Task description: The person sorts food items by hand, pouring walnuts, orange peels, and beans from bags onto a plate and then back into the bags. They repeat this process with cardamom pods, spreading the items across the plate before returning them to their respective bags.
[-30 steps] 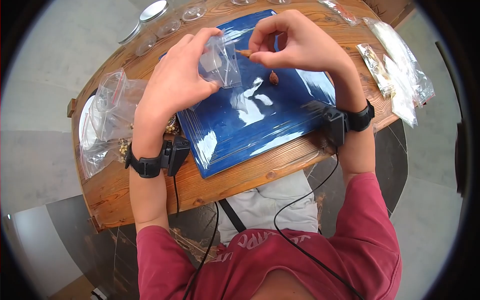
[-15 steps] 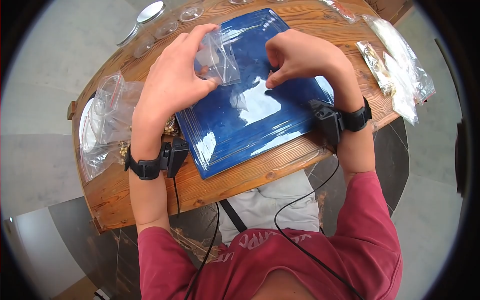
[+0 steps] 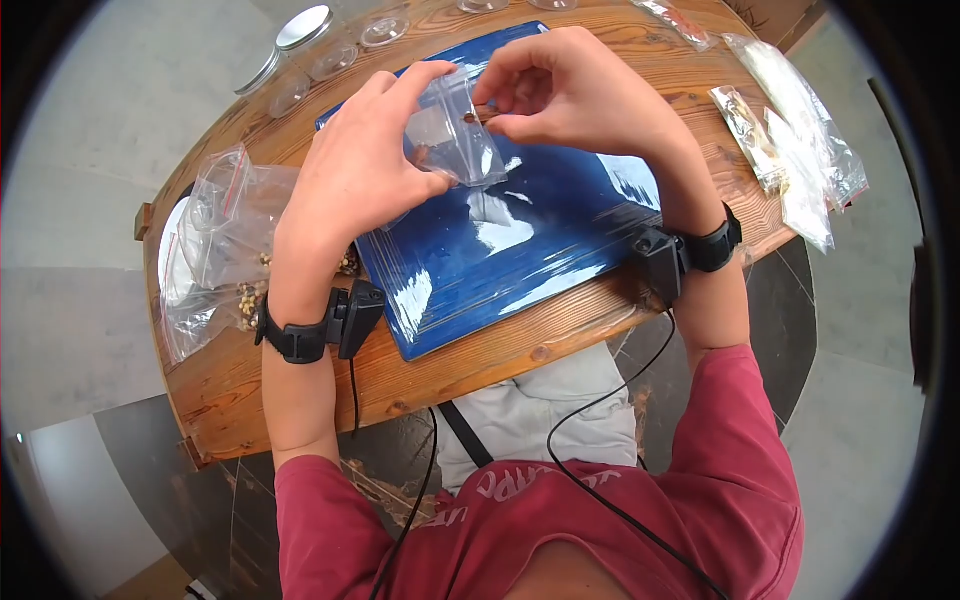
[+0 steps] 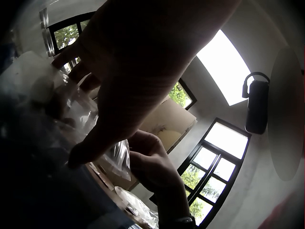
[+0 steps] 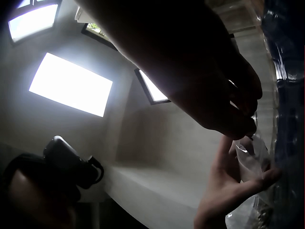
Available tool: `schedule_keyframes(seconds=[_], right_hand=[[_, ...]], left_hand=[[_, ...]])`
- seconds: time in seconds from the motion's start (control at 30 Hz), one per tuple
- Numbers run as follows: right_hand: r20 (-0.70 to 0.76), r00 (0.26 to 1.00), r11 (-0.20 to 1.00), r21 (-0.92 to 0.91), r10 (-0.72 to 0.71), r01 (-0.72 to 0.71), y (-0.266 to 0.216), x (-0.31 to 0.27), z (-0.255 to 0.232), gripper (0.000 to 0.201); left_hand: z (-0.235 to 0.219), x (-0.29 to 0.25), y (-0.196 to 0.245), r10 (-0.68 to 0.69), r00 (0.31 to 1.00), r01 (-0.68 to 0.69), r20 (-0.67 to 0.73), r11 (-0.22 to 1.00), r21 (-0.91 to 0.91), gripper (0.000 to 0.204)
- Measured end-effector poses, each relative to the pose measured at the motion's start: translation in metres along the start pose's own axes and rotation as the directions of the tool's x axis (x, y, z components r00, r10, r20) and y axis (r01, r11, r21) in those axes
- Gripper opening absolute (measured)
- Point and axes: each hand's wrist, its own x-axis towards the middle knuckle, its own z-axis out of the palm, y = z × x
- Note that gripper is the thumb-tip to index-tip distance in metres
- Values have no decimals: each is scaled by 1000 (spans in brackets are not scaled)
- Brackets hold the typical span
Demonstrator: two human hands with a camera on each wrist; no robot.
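My left hand (image 3: 365, 150) grips a small clear zip bag (image 3: 480, 160) above the blue tray, thumb and fingers at its opposite edges. Through the plastic shows a brown piece (image 3: 421, 154). At the bag's right-hand side, my right hand (image 3: 575, 95) pinches a small brown dried pod (image 3: 469, 118), mostly covered by the fingertips. Dark in the right wrist view, the right hand (image 5: 233, 100) reaches the bag (image 5: 250, 157) from above. The left wrist view has the bag (image 4: 83, 109) beside the left thumb.
Under both hands lies a glossy blue square tray (image 3: 450, 310) on a wooden table (image 3: 530, 355). Clear bags (image 3: 225, 215) and a bag of mixed beans or grains (image 3: 248, 305) lie at left. Glass jars with silvery lids (image 3: 304, 28) stand at the back left; filled packets (image 3: 800, 150) lie at right.
My right hand went from the bag down to the tray, then back up to the bag. The brown pod that lay on the tray is gone from there. The left hand keeps holding the bag.
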Motion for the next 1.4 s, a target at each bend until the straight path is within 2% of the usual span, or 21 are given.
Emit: schedule_keyframes(seconds=[0.1,0.2,0.3,0.33,0.4,0.43,0.47,0.5,0.57,0.6,0.7,0.73,0.83,0.93,1.03,1.23,1.33,1.4], right_hand=[[-82,994,949,302,-69,91,6,4,14,19],[-182,977,906,387,-110,174,10,7,15,23],[-290,951,985,95,-110,143,-3,4,6,29],[-275,942,979,8,-194,204,-9,4,7,33],[-180,980,971,205,-88,125,-9,4,12,33],[-126,991,951,300,-37,73,-7,3,16,33],[-168,980,918,361,-106,162,2,7,18,32],[-173,982,916,377,-76,137,9,7,15,31],[-180,984,908,409,-20,93,16,7,9,29],[-151,988,935,351,7,47,13,5,4,26],[-171,985,897,434,-6,81,16,6,-2,24],[-171,985,915,389,-38,103,17,5,-6,23],[-166,985,870,492,51,38,2,1,-12,11],[-204,978,864,487,-28,126,14,4,-12,12],[-224,974,908,398,-44,133,13,5,-10,12],[-215,975,914,385,-47,129,6,4,-10,12],[-262,956,919,329,-133,218,-14,0,-7,11],[-280,942,914,301,-187,271,0,5,-5,11]], left_hand=[[8,3,-2,67,991,-71,-120,997,-32,84],[-4,5,7,-66,993,57,-100,994,-94,77],[-3,8,8,-148,965,118,-215,982,-148,78],[0,9,7,-117,957,82,-267,987,-139,80],[5,10,3,-53,931,12,-361,993,-114,84],[4,10,2,-42,934,-21,-355,985,-173,78],[1,10,2,-30,937,-56,-348,971,-234,72],[-1,11,2,-19,939,-88,-344,951,-295,66],[-10,10,-1,-113,971,-30,-212,819,-572,47],[-13,9,-2,-143,980,11,-135,724,-689,38],[-11,11,-4,-71,951,-128,-300,795,-593,16],[-11,12,-6,-72,955,-123,-287,786,-606,16],[-12,11,-11,-84,962,-108,-261,758,-644,16],[-16,10,-11,-92,961,-107,-261,745,-658,13],[-16,10,-12,-77,962,-119,-263,747,-654,12],[-16,10,-10,-81,963,-124,-258,717,-686,10],[-16,8,-6,-83,966,-108,-245,731,-674,11],[-14,8,1,-93,964,-93,-247,755,-649,12]])
